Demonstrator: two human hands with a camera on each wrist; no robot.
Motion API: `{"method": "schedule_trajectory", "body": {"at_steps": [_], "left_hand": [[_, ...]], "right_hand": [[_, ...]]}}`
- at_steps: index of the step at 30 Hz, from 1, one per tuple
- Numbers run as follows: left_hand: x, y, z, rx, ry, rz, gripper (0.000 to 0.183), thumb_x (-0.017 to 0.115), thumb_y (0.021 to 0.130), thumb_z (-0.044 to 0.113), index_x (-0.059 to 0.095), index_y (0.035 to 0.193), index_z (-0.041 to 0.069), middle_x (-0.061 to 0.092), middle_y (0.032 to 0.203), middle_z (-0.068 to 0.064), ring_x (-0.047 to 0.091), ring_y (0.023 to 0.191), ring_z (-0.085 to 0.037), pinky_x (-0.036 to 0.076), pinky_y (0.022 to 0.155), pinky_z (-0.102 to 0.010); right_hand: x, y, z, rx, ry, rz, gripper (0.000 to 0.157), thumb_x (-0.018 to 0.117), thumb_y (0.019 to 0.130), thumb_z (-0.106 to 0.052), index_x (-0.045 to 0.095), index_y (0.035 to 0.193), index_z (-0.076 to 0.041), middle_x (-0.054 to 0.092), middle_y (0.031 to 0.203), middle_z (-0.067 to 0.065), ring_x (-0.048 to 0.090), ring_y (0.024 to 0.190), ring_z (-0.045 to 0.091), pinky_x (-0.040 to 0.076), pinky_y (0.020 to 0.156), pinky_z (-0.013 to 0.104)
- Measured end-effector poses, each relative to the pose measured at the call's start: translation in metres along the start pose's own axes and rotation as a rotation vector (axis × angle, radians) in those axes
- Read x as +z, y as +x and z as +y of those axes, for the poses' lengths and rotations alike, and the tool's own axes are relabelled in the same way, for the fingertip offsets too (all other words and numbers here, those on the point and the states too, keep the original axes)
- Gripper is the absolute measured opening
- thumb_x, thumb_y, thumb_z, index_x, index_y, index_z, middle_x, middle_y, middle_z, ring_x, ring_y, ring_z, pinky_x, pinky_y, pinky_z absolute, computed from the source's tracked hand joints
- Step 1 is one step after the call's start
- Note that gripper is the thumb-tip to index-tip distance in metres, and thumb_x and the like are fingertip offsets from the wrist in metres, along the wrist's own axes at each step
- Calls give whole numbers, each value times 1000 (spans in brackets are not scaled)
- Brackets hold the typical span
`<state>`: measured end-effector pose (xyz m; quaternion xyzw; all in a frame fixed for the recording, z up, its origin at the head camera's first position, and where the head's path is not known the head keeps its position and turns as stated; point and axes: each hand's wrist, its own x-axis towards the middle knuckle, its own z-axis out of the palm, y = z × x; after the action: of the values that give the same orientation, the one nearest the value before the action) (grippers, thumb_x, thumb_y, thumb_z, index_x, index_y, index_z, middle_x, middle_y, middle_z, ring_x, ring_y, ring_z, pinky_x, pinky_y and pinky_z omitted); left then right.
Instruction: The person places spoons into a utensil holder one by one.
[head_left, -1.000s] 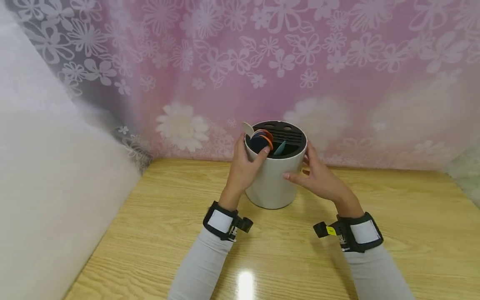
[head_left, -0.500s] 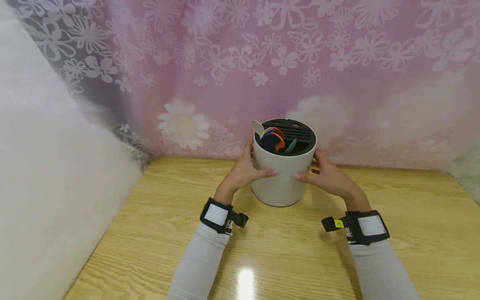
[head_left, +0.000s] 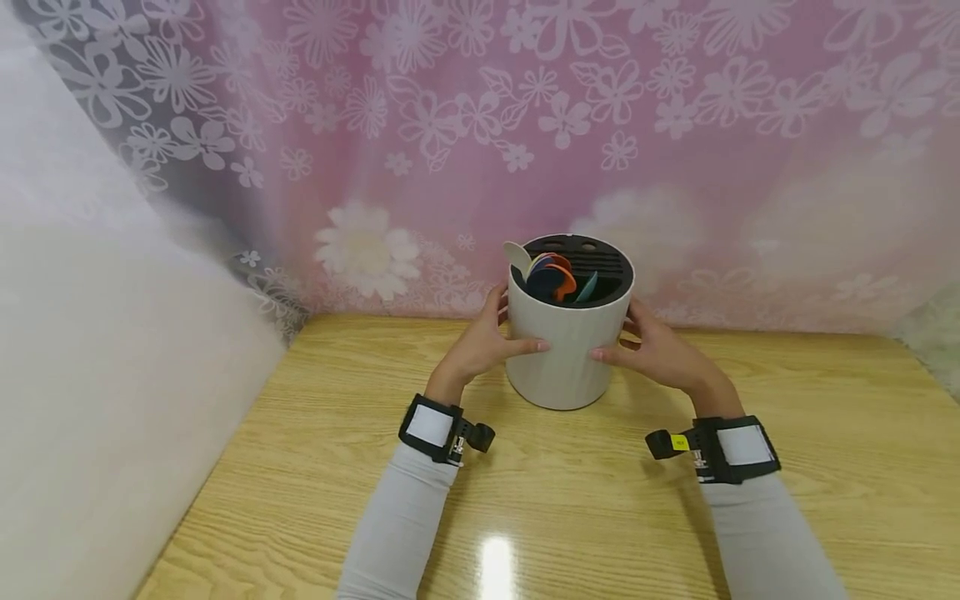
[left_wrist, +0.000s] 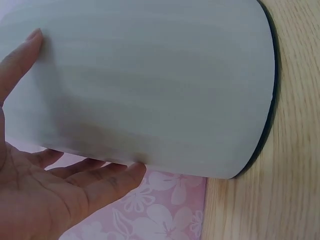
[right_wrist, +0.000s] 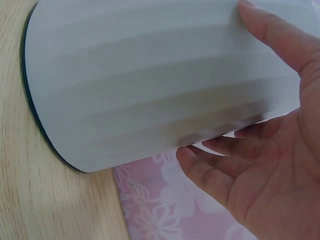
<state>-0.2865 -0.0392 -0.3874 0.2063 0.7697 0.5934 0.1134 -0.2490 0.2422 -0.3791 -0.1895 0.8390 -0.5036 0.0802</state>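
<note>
A white, round utensil holder (head_left: 564, 354) with a black slotted top (head_left: 600, 292) stands upright on the wooden table. Its left opening holds several utensils with rounded ends, among them a cream one (head_left: 517, 257), a dark blue one (head_left: 545, 285) and an orange one (head_left: 566, 283). A pointed teal piece (head_left: 587, 287) sticks up beside them. My left hand (head_left: 483, 340) grips the holder's left side, thumb across the front. From the right, my right hand (head_left: 660, 350) grips it likewise. In both wrist views, fingertips meet the smooth wall (left_wrist: 165, 85) near the back.
Behind the holder hangs a pink flowered curtain (head_left: 450, 183), close to the table's back edge. A white sheet (head_left: 135, 333) borders the table (head_left: 570, 500) on the left. Both wrists wear black camera straps (head_left: 431, 427).
My left hand has come down from the rim and utensils to the holder's side. The holder, with my right hand on it, has shifted slightly right and back, mostly in the first half second.
</note>
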Motion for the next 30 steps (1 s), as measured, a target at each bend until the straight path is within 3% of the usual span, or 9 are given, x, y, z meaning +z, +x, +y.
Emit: {"method": "schedule_trajectory", "body": {"at_steps": [14, 24, 30], "left_hand": [[-7, -1, -1, 8, 8, -24, 107, 82, 84, 15, 9, 162, 25, 23, 164, -11, 25, 150, -35, 32, 114, -58], [1, 1, -11, 1, 42, -14, 108, 84, 82, 17, 11, 162, 26, 25, 163, -11, 30, 148, -37, 33, 114, -57], [9, 0, -22, -27, 16, -19, 102, 83, 84, 18, 16, 161, 23, 27, 162, -11, 30, 148, -36, 31, 115, -58]], "right_hand": [[3, 3, 3, 5, 3, 11, 103, 73, 93, -18, -3, 162, -27, 6, 168, 11, 15, 149, 50, 25, 111, 70], [5, 1, 21, 17, 8, 7, 103, 74, 93, -21, -2, 162, -27, 9, 167, 13, 19, 148, 51, 26, 111, 70], [8, -6, 30, 21, -24, 22, 100, 73, 93, -21, 1, 163, -21, 14, 166, 17, 21, 147, 53, 26, 110, 70]]}}
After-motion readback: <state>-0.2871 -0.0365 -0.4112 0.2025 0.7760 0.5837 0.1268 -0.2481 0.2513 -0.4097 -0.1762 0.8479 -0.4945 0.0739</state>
